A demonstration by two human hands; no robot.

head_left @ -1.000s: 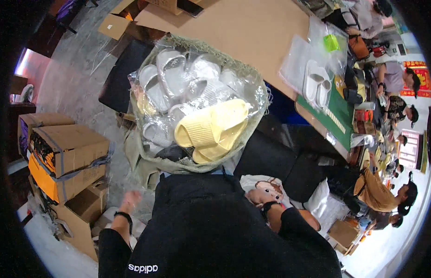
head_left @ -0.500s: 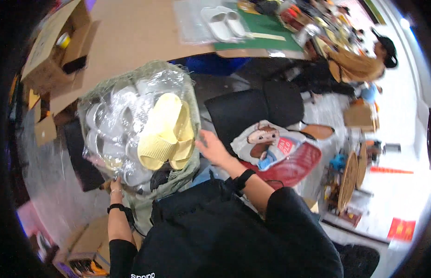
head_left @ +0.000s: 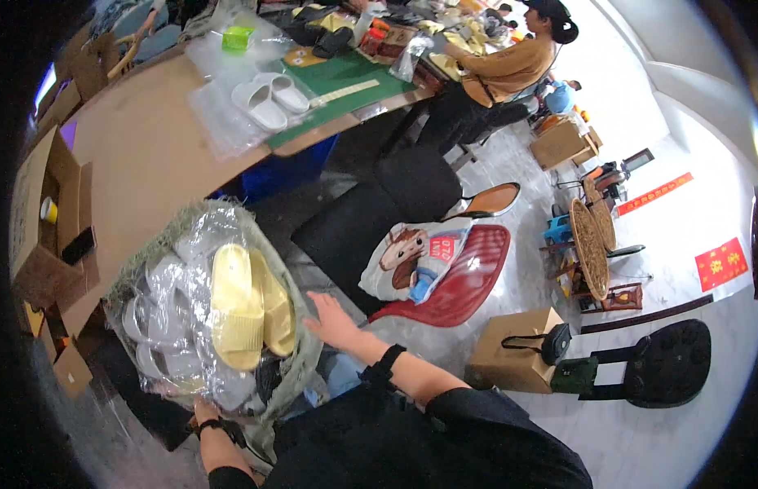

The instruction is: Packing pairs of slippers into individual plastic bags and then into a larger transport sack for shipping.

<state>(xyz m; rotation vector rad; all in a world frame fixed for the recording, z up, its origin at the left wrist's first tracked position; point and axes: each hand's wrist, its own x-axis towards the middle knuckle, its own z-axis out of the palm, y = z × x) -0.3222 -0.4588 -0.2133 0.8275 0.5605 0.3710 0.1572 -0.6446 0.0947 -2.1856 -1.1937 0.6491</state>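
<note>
A pale green woven sack (head_left: 142, 246) with frayed edges sits in front of me, open at the top. Inside are a yellow pair of slippers (head_left: 236, 306) and several grey slippers (head_left: 168, 301) in clear plastic wrap. At the sack's near left edge is my left hand (head_left: 204, 410), closed on the rim, its fingertips partly hidden. My right hand (head_left: 333, 323) is beside the sack's right side, fingers apart and pointing at it; whether they touch the cloth I cannot tell.
A brown-topped table (head_left: 142, 163) stretches ahead, with white slippers (head_left: 269, 99) on plastic and an open carton (head_left: 48, 220) at left. To my right are a black chair (head_left: 354, 212), a red chair seat (head_left: 468, 285) with a printed bag (head_left: 415, 259), and a carton (head_left: 509, 350). A person (head_left: 509, 61) works farther off.
My view has swung to the right, so the sack and both hands appear farther left and lower. Both hands stay at the sack. A carton and a black chair now show at right.
</note>
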